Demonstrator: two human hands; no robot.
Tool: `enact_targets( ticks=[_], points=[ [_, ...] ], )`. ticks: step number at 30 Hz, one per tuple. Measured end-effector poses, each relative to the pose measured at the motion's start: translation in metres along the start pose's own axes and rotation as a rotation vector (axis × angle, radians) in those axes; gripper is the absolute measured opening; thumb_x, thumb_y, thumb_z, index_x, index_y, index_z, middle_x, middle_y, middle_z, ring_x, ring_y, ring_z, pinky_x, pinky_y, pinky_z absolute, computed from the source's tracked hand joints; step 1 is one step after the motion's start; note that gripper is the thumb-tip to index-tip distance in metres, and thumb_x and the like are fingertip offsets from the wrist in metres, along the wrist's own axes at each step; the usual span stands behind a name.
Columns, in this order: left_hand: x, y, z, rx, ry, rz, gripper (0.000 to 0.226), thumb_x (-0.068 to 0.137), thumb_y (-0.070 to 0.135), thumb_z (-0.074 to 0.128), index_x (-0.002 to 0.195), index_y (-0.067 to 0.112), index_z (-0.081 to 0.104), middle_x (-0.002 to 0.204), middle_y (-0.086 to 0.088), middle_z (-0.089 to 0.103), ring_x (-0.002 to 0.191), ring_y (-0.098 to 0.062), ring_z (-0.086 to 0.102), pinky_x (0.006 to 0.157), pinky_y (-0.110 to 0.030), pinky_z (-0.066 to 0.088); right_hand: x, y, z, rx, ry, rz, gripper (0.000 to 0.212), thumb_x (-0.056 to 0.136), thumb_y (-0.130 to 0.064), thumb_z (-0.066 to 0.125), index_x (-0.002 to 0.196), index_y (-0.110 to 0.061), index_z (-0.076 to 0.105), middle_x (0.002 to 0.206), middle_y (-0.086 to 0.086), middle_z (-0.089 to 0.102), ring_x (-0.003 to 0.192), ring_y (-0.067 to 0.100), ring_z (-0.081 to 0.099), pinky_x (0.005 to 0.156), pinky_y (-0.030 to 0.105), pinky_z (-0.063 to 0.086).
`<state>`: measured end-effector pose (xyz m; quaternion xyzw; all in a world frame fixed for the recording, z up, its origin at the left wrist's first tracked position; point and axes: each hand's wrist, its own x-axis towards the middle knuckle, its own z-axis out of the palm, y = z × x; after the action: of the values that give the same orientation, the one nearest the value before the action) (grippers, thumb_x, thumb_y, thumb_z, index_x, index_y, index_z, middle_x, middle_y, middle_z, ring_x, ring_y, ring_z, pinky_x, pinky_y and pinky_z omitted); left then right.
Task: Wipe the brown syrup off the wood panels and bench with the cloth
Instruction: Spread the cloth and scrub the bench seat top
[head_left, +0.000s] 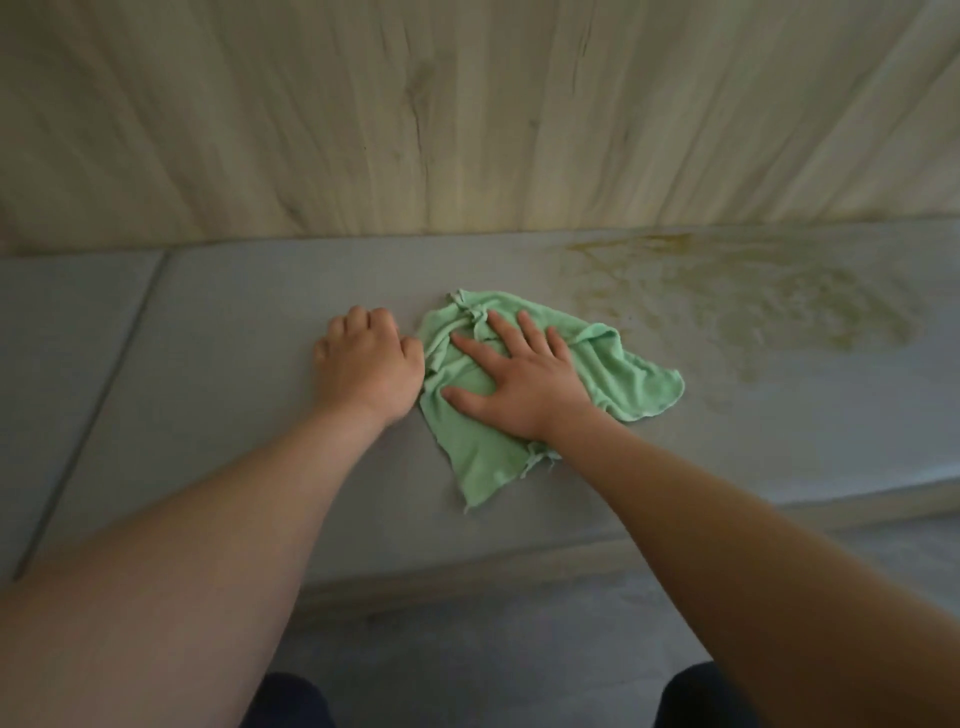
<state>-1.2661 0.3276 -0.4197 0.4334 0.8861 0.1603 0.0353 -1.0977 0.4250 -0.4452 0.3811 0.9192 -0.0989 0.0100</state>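
Cloth (639, 379), thin, limp, likely to bunch, lies on the bench (208, 364), syrup (753, 301) to its right. Right hand (524, 384) pins it, fingers splayed flat, probably the best hold; left hand (369, 364) curls at its edge, pinch unclear.

The right hand (524, 384) presses the green cloth (639, 379) flat on the bench (234, 338); left hand (369, 364) seemingly fisted alongside.

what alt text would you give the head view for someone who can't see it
A right hand presses flat on a green cloth on a grey bench, the left hand curled at the cloth's edge. Brown syrup smears the bench to the right, below pale wood panels.
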Motion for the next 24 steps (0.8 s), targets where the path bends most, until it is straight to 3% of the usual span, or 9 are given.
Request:
enact_targets(
  ticks=[2,5,8,14,19,24],
  points=[
    [0.008,-0.005,0.001,0.067,-0.031,-0.008,0.041,0.101,0.039,0.04,0.127,0.011,0.056,0.141,-0.015,0.049,0.136,-0.034,0.039,0.114,-0.052,0.032,0.029,0.002,-0.002,-0.006,-0.003,0.008,0.084,0.079,-0.095,0.022,0.155,-0.063,0.007,0.174,-0.01,0.0,0.16,0.024,-0.007,0.127,0.053,-0.004],
    [0.025,-0.012,0.004,0.17,-0.189,-0.019,0.056,0.106,0.049,0.02,0.153,0.021,0.03,0.169,-0.003,0.015,0.156,-0.027,0.007,0.122,-0.066,0.007,0.064,0.007,-0.008,-0.005,-0.001,0.031,0.08,0.085,-0.091,0.02,0.157,-0.059,0.008,0.174,-0.011,0.0,0.16,0.023,-0.005,0.127,0.052,-0.004],
    [0.038,-0.019,0.015,0.159,-0.253,-0.058,0.063,0.105,0.056,0.009,0.162,0.03,0.009,0.173,0.005,-0.006,0.158,-0.027,-0.012,0.119,-0.071,-0.004,0.098,0.012,-0.008,-0.004,0.017,0.063,0.071,0.095,-0.079,0.019,0.16,-0.054,0.009,0.174,-0.009,0.002,0.16,0.024,-0.004,0.127,0.053,-0.003],
    [0.04,-0.022,0.034,0.211,-0.176,-0.054,0.066,0.102,0.058,0.005,0.162,0.032,0.004,0.172,0.004,-0.006,0.157,-0.032,-0.012,0.116,-0.074,-0.004,0.162,-0.013,-0.011,-0.057,0.031,0.08,0.065,0.102,-0.064,0.018,0.163,-0.043,0.012,0.174,-0.001,0.006,0.159,0.033,0.0,0.126,0.058,0.0],
    [0.04,-0.021,0.035,0.219,-0.182,-0.053,0.066,0.101,0.058,0.004,0.162,0.034,0.004,0.173,0.006,-0.006,0.158,-0.031,-0.012,0.116,-0.074,-0.003,0.18,-0.011,-0.019,-0.005,0.089,0.01,0.063,0.093,-0.071,0.026,0.154,-0.053,0.031,0.169,0.0,0.022,0.154,0.031,0.02,0.125,0.052,0.011],
    [0.039,-0.023,0.033,0.215,-0.184,-0.062,0.067,0.101,0.061,0.004,0.162,0.035,0.005,0.173,0.007,-0.006,0.158,-0.028,-0.011,0.118,-0.072,-0.003,0.177,0.041,-0.035,-0.026,0.017,0.041,0.066,0.093,-0.08,0.02,0.155,-0.057,0.023,0.17,-0.004,0.017,0.155,0.029,0.019,0.125,0.049,0.011]
  ],
)
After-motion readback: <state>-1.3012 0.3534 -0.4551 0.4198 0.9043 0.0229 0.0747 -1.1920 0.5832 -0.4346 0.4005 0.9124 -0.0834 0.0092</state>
